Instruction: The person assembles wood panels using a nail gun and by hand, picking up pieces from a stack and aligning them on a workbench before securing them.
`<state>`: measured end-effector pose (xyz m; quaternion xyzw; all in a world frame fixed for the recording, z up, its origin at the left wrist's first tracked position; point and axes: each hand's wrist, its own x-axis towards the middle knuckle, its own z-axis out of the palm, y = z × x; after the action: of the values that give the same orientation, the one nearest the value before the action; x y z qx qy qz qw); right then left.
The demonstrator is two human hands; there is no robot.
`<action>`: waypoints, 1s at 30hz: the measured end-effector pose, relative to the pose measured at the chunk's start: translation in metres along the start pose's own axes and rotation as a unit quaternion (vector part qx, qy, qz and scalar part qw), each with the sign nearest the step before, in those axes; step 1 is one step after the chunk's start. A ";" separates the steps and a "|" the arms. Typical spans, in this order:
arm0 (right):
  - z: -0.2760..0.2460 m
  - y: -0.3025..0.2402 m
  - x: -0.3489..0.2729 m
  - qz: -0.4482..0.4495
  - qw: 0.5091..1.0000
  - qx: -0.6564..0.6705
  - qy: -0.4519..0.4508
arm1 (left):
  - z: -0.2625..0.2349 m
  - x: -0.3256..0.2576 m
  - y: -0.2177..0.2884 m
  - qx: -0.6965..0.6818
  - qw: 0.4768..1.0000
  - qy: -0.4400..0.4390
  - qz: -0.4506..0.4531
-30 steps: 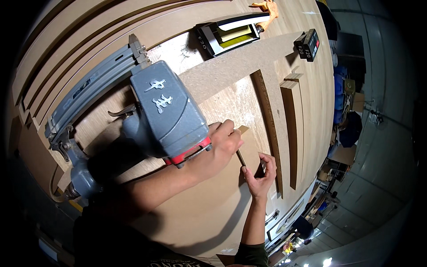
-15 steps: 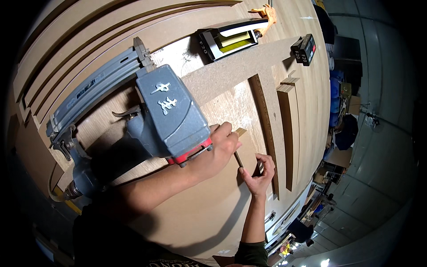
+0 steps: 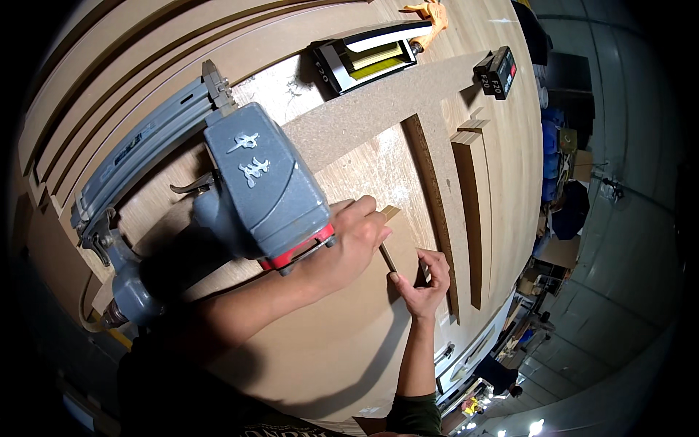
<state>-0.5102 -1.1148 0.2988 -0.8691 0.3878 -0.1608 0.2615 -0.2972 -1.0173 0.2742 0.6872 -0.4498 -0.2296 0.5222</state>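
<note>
My left hand (image 3: 358,231) is closed on a narrow tan fibreboard piece (image 3: 389,255), fingers curled over its far end. My right hand (image 3: 426,285) pinches the near end, its thumb against the edge and its fingers bent round the other side. The piece lies over a large flat tan board (image 3: 320,357); where the two meet is partly hidden by my fingers. A grey nail gun (image 3: 266,182) with a red-trimmed end looms large at the left. It covers part of my left forearm, and neither hand is on it.
Behind stand an open black-and-white box (image 3: 368,62) with yellow contents, an orange-handled tool (image 3: 433,18) and small black boxes (image 3: 495,73). Stacked wooden strips (image 3: 473,211) lie to the right, beside a chipboard frame (image 3: 378,109). Long curved panels (image 3: 145,44) fill the far left.
The whole view has shifted slightly, so the nail gun and the boxes appear a little farther left. Both hands keep their hold on the fibreboard piece.
</note>
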 end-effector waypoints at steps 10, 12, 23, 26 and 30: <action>-0.003 0.002 -0.002 0.032 0.998 0.042 -0.025 | -0.001 0.003 0.003 -0.004 1.000 0.003 -0.008; -0.004 0.004 -0.003 0.032 0.998 0.035 -0.030 | -0.001 0.003 0.003 -0.005 1.000 0.002 -0.008; 0.000 0.002 -0.003 -0.002 1.000 0.012 -0.005 | -0.004 0.007 0.003 0.018 0.999 -0.041 -0.015; 0.000 -0.001 -0.003 0.005 1.000 0.009 -0.002 | -0.014 0.020 0.006 0.019 0.995 -0.100 0.010; 0.002 -0.012 0.003 0.009 1.000 0.025 0.002 | -0.020 0.035 0.006 0.094 0.975 -0.201 0.014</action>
<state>-0.4998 -1.1094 0.3046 -0.8583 0.3920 -0.1701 0.2841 -0.2666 -1.0373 0.2927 0.6666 -0.5750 -0.3120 0.3572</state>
